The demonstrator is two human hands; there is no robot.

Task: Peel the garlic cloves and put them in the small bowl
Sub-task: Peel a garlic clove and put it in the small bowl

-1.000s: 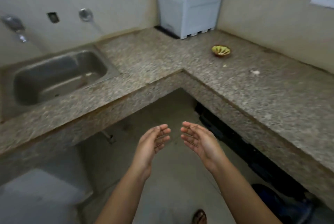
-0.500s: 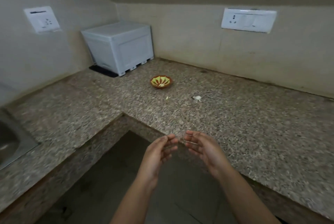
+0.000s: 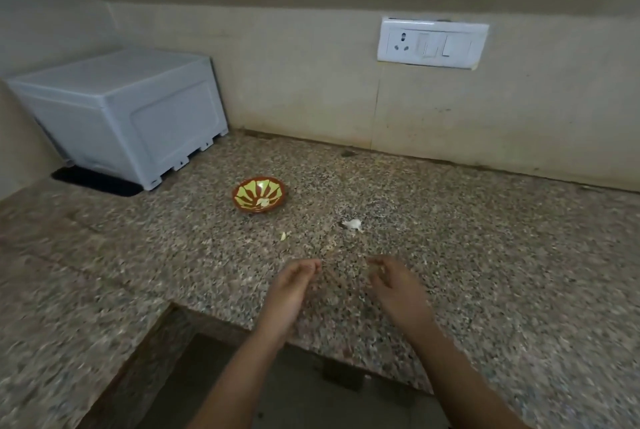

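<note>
2 hands, left hand [image 3: 290,293] and right hand [image 3: 398,290], are held loosely curled, nothing gripped, above the countertop [image 3: 485,255], near garlic clove [image 3: 353,223] and small bowl [image 3: 249,191].

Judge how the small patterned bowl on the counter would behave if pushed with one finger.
The small bowl looks glazed and rigid, so it would probably slide rather than flex on the speckled stone counter. Its wide, shallow shape suggests it is unlikely to tip. It seems light, holding only one pale piece, and may chip if knocked off.
</note>
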